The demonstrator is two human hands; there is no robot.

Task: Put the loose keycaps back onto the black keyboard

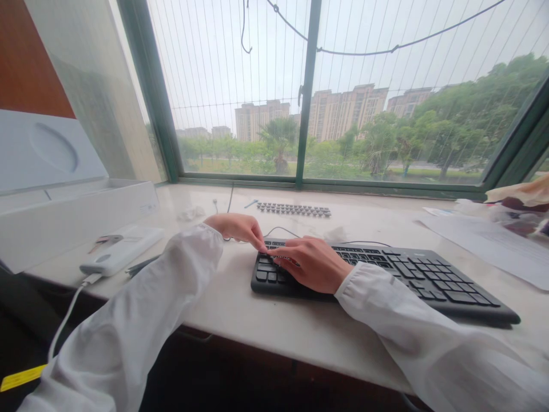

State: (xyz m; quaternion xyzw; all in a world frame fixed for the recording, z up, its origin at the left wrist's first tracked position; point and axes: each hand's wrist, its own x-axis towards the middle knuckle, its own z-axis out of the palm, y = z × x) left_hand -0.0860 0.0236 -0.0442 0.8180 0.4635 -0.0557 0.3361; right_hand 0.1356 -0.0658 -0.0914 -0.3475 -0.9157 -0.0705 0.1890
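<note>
A black keyboard (407, 274) lies on the pale sill, slanting down to the right. My left hand (242, 229) reaches in from the left, its fingers pressed together at the keyboard's upper left keys. Over the left part of the keys rests my right hand (315, 264), fingertips close to those of my left hand. Whatever is between the fingertips is too small to make out. Behind the keyboard, small loose keycaps (294, 209) stand in rows, with a thin blue tool (251, 203) at their left end.
At the left are an open white box (77, 212), a white power bank (124, 252) with a cable, and keys. Papers (493, 243) and a plastic bag lie at the right. A green-framed window (303, 114) rises behind; the sill's front edge runs below the keyboard.
</note>
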